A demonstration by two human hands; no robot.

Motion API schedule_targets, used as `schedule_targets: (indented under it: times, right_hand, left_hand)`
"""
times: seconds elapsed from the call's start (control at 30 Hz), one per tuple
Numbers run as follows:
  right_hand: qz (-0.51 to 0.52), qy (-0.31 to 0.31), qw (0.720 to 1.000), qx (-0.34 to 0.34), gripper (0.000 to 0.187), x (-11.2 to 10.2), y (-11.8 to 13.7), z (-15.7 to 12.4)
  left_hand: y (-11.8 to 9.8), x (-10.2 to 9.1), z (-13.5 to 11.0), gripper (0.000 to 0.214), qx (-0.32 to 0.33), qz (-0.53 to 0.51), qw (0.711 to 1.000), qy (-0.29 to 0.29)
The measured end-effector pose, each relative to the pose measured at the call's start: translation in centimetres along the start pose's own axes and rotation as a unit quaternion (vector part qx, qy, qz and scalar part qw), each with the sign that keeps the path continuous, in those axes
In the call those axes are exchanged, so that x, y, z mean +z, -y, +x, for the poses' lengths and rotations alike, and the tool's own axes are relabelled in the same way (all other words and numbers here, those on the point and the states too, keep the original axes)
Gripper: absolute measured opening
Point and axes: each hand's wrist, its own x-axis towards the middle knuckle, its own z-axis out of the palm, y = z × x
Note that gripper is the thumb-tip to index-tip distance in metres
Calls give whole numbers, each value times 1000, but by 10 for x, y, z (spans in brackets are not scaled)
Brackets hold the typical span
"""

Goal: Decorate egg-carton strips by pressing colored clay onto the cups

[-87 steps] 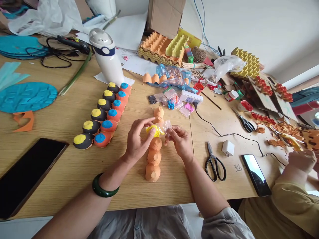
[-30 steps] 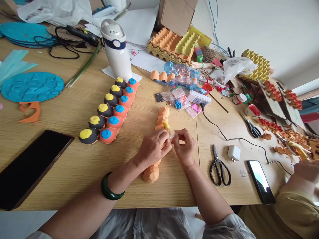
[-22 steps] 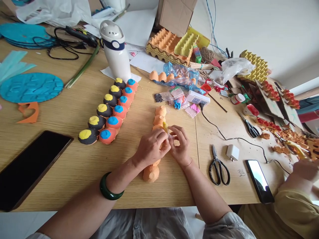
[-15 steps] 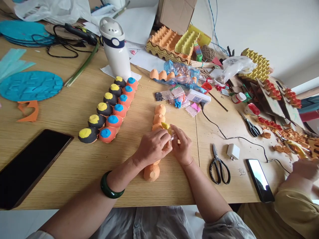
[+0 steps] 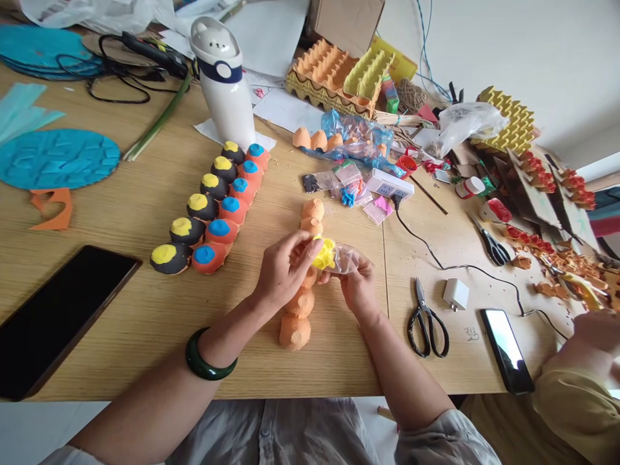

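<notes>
The pale wooden table point(image 5: 121, 213) fills the view, with craft clutter crowding its far edge from twelve to two o'clock. At eight o'clock from the centre lies a flat black tablet point(image 5: 58, 316), its screen dark. At ten o'clock a double row of painted egg-carton cups point(image 5: 213, 206), black ones capped yellow beside red ones capped blue, slants toward a white bear-headed bottle point(image 5: 223, 84) at eleven. In the centre a strip of orange egg-carton cups point(image 5: 296, 326) lies on the wood, running from six to twelve o'clock beneath the hands. At four o'clock another person's hand point(image 5: 593, 326) sits at the table edge. Black-handled scissors point(image 5: 423, 320) lie at three o'clock. The left hand point(image 5: 281, 274), with a green bangle point(image 5: 209, 358) on its wrist, hovers over the strip with thumb and fingertips pinched together. The right hand point(image 5: 359, 290), just beside it at three o'clock, has its fingers closed. The right hand grips a small clear plastic bag point(image 5: 346, 259). The left pinches a lump of yellow clay point(image 5: 324, 254), which sits at the bag's nine o'clock end, touching it, above the strip's middle.
</notes>
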Motion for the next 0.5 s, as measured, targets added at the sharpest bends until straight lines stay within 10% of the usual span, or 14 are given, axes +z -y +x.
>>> schedule_targets:
  times: [0.33,0.5]
  right_hand:
    - [-70,-49,987,-135,47,1,1,2]
    - [-105,1,990,-96,33,-1,6,0]
  left_hand:
    - [-4,-2,6,45,-56,21,996,-68]
    - [-3,-2,6,46,-64,28,995,-74]
